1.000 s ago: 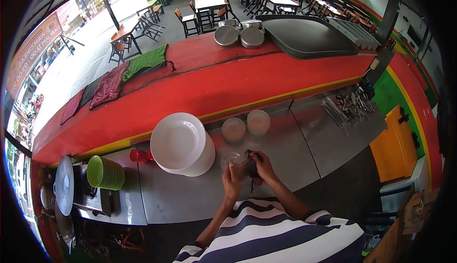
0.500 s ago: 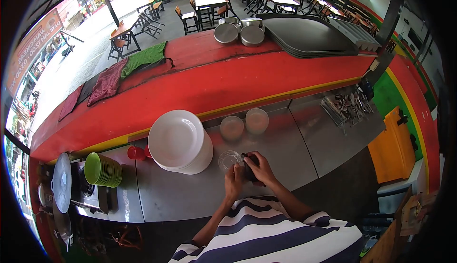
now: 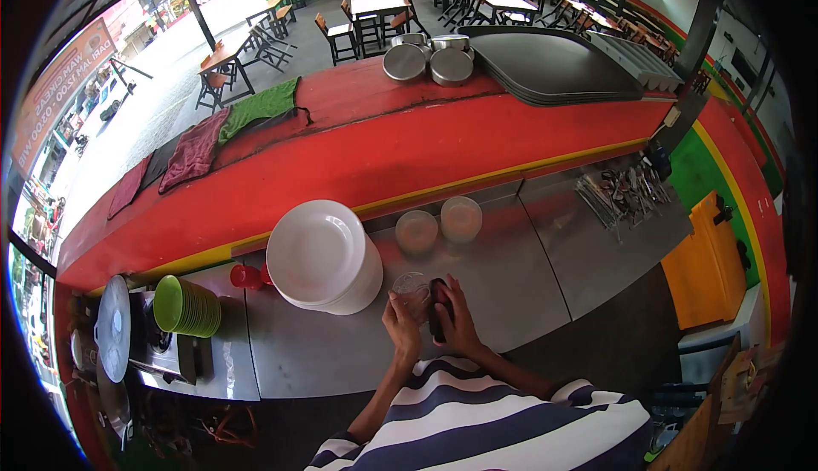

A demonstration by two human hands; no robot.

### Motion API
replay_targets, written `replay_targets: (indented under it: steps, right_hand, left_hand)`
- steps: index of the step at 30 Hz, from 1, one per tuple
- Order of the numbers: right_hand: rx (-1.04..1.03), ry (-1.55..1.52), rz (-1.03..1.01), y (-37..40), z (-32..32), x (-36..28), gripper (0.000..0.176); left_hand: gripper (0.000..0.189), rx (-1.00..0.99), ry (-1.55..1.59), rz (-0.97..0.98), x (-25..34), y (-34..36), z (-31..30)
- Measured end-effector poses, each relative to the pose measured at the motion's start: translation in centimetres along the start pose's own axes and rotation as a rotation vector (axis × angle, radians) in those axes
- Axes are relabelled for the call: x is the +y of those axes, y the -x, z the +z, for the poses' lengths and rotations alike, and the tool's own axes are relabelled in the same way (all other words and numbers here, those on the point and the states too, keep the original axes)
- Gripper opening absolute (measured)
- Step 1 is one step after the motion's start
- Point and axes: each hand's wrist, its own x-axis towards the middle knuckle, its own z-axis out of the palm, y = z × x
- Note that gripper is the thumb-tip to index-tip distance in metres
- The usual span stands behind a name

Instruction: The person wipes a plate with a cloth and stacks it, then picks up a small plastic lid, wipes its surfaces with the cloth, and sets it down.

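Observation:
Low over the steel counter [image 3: 341, 356], my left hand [image 3: 402, 326] has its fingers round the side of a clear round cup [image 3: 411, 285]. Just to its right, my right hand [image 3: 458, 322] grips a dark, oblong object [image 3: 440, 309], whose kind I cannot tell. That dark object sits right beside the cup. Farther back stand two round translucent containers [image 3: 417, 232] [image 3: 461, 219], side by side. To the left of my hands rises a tall stack of white plates [image 3: 324, 249].
Green bowls [image 3: 183, 305] are stacked at the left near a stove [image 3: 166, 356], with a red cup [image 3: 245, 277] beside them. A pile of cutlery [image 3: 622, 194] lies at the right. Black trays [image 3: 554, 66] and metal tins [image 3: 450, 66] rest on the red ledge [image 3: 443, 143].
My left hand has moved slightly left and now holds the clear cup, which stood just beyond my hands. My right hand has turned more upright with the dark object, apart from my left.

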Motion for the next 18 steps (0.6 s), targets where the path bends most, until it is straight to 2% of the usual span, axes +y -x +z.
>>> replay_targets:
  steps: [1,3,6,7,9,10,12,15,18]
  right_hand:
    - [0.057,-0.060,0.106,0.1,0.3,0.7,0.038]
    - [0.087,-0.240,0.371,0.0,0.0,2.0,0.035]
    - [-0.012,-0.391,0.588,-1.1,-1.2,2.5,0.034]
    - [-0.009,-0.405,0.578,-1.4,-1.3,2.4,0.033]
    - [-0.009,-0.433,0.559,-1.8,-1.6,1.9,0.032]
    - [-0.038,-0.347,0.495,-2.0,-1.7,1.4,0.031]
    - [-0.086,-0.179,0.365,-2.5,-2.0,0.0,0.029]
    - [-0.064,0.069,-0.016,-3.0,-2.3,-2.8,0.028]
    - [0.028,0.247,-0.288,-3.4,-2.5,-4.3,0.027]
  left_hand:
    - [0.051,-0.022,0.099,-0.054,0.6,0.3,0.4]
    - [0.052,-0.087,0.012,-0.073,0.4,0.3,-0.1]
    - [0.052,-0.163,-0.057,-0.045,0.7,0.5,0.5]
    - [0.052,-0.182,-0.070,-0.028,1.1,0.8,0.7]
    - [0.050,-0.254,-0.348,0.041,2.1,0.8,0.6]
    - [0.050,-0.282,-0.484,0.075,2.4,0.8,0.5]
    - [0.047,-0.293,-0.556,0.167,1.5,0.6,0.2]
    - [0.044,-0.266,-0.604,0.228,0.0,0.0,0.1]
    - [0.043,-0.212,-0.616,0.284,-0.1,0.2,0.5]
